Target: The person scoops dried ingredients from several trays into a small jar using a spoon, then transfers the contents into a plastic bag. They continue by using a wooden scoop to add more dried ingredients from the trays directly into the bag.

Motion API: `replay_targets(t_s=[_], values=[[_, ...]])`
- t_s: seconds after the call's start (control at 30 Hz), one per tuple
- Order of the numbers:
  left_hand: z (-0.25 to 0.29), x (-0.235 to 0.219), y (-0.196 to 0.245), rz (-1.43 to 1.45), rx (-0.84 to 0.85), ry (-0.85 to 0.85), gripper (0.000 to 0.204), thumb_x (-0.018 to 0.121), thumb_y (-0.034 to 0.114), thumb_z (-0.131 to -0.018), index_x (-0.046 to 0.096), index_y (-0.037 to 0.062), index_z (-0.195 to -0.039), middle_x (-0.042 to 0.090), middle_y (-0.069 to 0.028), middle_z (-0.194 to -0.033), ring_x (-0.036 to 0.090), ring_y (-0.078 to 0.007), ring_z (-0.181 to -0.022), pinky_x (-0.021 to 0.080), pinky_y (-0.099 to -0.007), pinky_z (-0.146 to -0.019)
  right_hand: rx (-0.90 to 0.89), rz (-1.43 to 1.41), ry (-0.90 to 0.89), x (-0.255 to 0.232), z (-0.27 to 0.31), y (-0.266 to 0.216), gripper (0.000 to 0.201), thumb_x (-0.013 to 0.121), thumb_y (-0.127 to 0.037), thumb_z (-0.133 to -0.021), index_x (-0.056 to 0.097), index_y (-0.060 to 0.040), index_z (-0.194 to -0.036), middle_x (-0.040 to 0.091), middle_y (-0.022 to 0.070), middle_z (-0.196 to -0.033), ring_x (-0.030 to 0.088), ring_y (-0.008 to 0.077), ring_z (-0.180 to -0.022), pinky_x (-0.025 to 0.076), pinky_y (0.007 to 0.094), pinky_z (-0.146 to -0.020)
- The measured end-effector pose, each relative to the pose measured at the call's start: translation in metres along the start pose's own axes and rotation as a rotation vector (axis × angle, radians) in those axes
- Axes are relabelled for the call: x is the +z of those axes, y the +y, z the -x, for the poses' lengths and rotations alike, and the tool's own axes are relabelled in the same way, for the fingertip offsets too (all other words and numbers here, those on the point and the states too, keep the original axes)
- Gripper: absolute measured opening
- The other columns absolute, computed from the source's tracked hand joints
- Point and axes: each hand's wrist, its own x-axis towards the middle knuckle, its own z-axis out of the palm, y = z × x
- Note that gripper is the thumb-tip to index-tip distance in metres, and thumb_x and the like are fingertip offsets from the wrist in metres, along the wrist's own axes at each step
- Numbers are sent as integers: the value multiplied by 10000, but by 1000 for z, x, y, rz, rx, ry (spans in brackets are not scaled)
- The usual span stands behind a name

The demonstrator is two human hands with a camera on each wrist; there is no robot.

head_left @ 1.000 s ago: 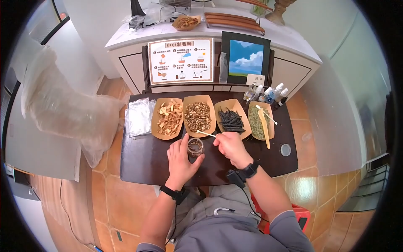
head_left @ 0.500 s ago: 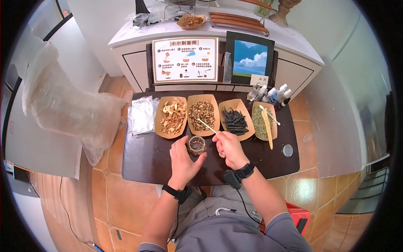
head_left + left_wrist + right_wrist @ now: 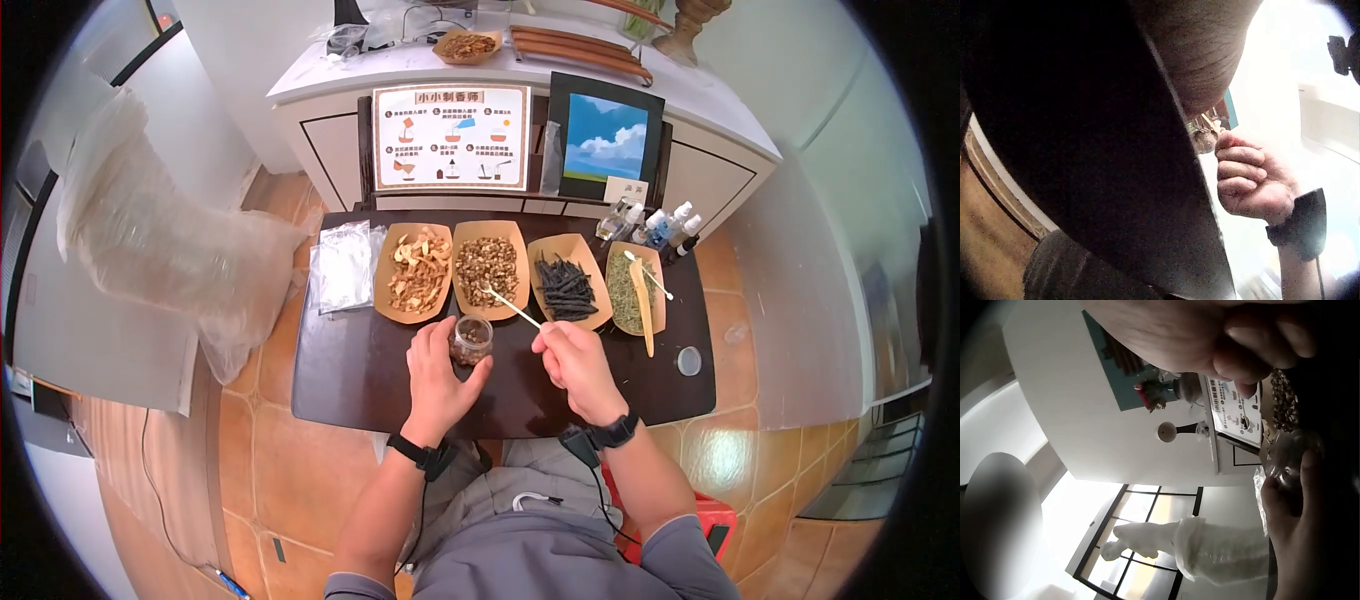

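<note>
In the head view my left hand (image 3: 440, 372) holds a small clear jar (image 3: 471, 343) on the table, fingers along its left side and thumb at the near right. Some brown bits lie inside the jar. My right hand (image 3: 583, 374) pinches the thin handle of a small pale spoon (image 3: 518, 309). The spoon's tip is over the brown chopped pieces (image 3: 486, 262) in the second paper tray (image 3: 480, 313). In the right wrist view, thumb and finger are on either side of the jar (image 3: 1291, 456). The left wrist view shows the right hand's (image 3: 1250, 175) curled fingers.
Other paper trays hold pale slices (image 3: 417, 268), black sticks (image 3: 565, 288) and green dried herbs (image 3: 625, 295), with a wooden scoop (image 3: 642, 305) across the herbs. Silver packets (image 3: 342, 268) lie left. Small bottles (image 3: 655, 228) stand back right; a clear lid (image 3: 689, 361) lies front right.
The spoon's tip has moved from the tray's front rim inward over the brown pieces. My right hand has shifted right and closer to me. The left hand stays at the jar.
</note>
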Motion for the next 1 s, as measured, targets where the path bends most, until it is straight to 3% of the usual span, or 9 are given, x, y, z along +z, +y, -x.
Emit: replay_targets(t_s=[0.1, 0.17, 0.2, 0.33, 0.63, 0.7, 0.77, 0.8, 1.0], values=[[0, 1, -1, 0, -8, -2, 781, 888, 278, -813, 528, 24, -1458, 578, -190, -1358, 554, -391, -1257, 436, -500, -1064, -76, 168, -6, -8, 11, 0, 348, 603, -254, -1114, 683, -2, -888, 565, 30, -622, 459, 106, -507, 359, 283, -497], [1, 2, -2, 1, -6, -2, 777, 886, 281, -815, 530, 24, -1457, 578, -191, -1362, 554, -391, -1259, 435, -500, -1066, -487, 638, 4, -7, 20, 2, 314, 641, -243, -1077, 687, -10, -870, 630, 146, -652, 595, 270, -526, 467, 391, -540], [1, 2, -3, 3, -9, -8, 774, 884, 284, -817, 531, 25, -1456, 578, -192, -1364, 553, -391, -1261, 434, -499, -1069, -444, 837, 29, 0, 32, -14, 265, 673, -230, -1040, 694, -31, -867, 654, 208, -725, 678, 416, -648, 521, 483, -605], [1, 3, -3, 6, 2, -7, 769, 880, 283, -819, 529, 25, -1453, 579, -192, -1370, 550, -389, -1272, 431, -499, -1073, -510, 870, 183, 0, 31, -17, 285, 688, -236, -1025, 674, -29, -829, 654, 211, -709, 686, 433, -672, 504, 510, -584], [1, 3, -3, -9, 7, -17, 779, 894, 281, -812, 530, 26, -1452, 583, -184, -1369, 543, -380, -1286, 427, -489, -1077, -247, 941, 275, 14, -30, 9, 335, 621, -287, -997, 731, -1, -862, 725, 246, -862, 708, 480, -872, 557, 571, -751], [1, 3, -2, -15, 14, -10, 767, 895, 252, -811, 523, 27, -1442, 587, -179, -1362, 550, -384, -1271, 429, -488, -1074, -255, 866, 259, 15, -47, 30, 355, 605, -270, -1014, 740, 15, -852, 734, 227, -787, 725, 414, -718, 556, 510, -677], [1, 3, -2, -21, 19, -1, 757, 897, 223, -810, 515, 27, -1433, 590, -175, -1356, 557, -387, -1256, 431, -486, -1072, -53, 396, 154, 23, -51, 33, 376, 591, -241, -1032, 729, 26, -806, 725, 162, -705, 676, 261, -560, 522, 414, -589], [1, 3, -3, -17, 22, 5, 758, 897, 224, -809, 515, 26, -1433, 591, -175, -1356, 557, -387, -1256, 431, -487, -1072, -6, 265, 145, 27, -49, 31, 360, 582, -217, -1051, 713, 12, -806, 670, 66, -649, 564, 115, -496, 434, 308, -501], [1, 4, -5, -15, 0, -16, 787, 900, 276, -807, 528, 8, -1447, 584, -189, -1376, 543, -380, -1295, 425, -495, -1090, 103, -80, 76, 28, -41, 28, 290, 588, -243, -1086, 681, -25, -918, 564, 1, -627, 447, 80, -471, 339, 243, -444]])
